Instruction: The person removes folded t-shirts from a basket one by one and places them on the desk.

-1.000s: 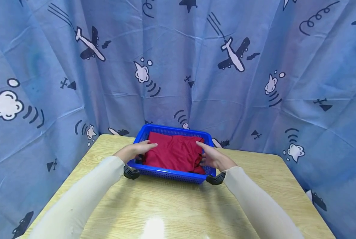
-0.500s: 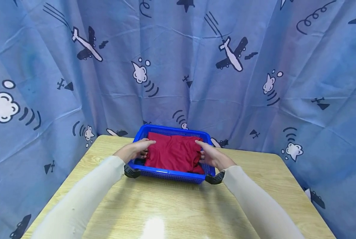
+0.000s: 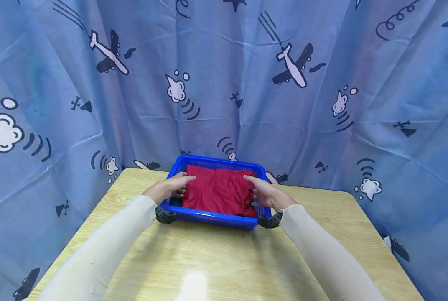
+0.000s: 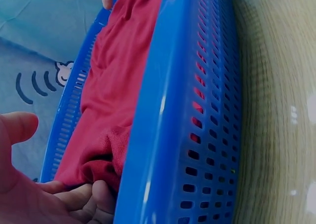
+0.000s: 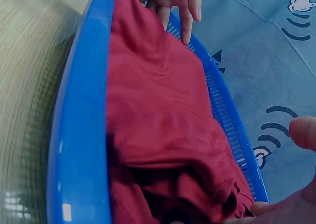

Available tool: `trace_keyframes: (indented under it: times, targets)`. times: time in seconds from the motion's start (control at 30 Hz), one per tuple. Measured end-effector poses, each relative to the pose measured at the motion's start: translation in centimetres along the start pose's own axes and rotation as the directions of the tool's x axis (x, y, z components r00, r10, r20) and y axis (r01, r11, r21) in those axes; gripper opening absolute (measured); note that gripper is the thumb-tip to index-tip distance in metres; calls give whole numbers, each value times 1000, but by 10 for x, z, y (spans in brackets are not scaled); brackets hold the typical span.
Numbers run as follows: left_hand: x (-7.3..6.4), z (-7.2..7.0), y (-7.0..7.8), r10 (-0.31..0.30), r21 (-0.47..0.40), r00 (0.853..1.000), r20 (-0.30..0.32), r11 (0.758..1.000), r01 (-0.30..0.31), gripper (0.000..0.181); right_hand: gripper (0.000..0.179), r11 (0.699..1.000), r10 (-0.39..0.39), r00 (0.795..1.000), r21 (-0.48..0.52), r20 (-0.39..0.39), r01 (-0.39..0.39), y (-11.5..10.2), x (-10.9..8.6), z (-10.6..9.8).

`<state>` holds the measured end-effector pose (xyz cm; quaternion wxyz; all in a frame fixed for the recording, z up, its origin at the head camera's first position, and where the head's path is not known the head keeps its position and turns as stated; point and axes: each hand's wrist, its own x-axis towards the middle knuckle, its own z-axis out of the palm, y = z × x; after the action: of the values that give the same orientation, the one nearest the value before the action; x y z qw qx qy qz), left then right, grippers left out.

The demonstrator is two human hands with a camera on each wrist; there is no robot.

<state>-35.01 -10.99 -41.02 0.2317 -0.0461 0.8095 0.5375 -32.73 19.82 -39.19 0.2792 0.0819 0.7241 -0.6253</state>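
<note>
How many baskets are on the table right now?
1: a blue, rectangular, perforated plastic basket, near the far edge of the pale wood-grain table, with wrinkled red fabric inside. No others show, though the table's near side runs out of frame.

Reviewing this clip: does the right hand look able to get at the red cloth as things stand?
Most likely yes: the right hand is at the right end of the red cloth, and the blue basket is open on top, so nothing appears to block it.
</note>
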Motion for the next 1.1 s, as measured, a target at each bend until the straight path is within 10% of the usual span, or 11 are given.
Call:
trace_keyframes:
  times: [0.67, 1.1]
  targets:
    - [4, 1, 1, 57, 186, 989, 138, 979, -82, 73, 90, 995, 28, 995, -102, 100, -18, 9, 11, -2]
    - [2, 0, -1, 58, 118, 978, 203, 990, -83, 69, 89, 996, 5, 977, -88, 211, 14, 7, 15, 1]
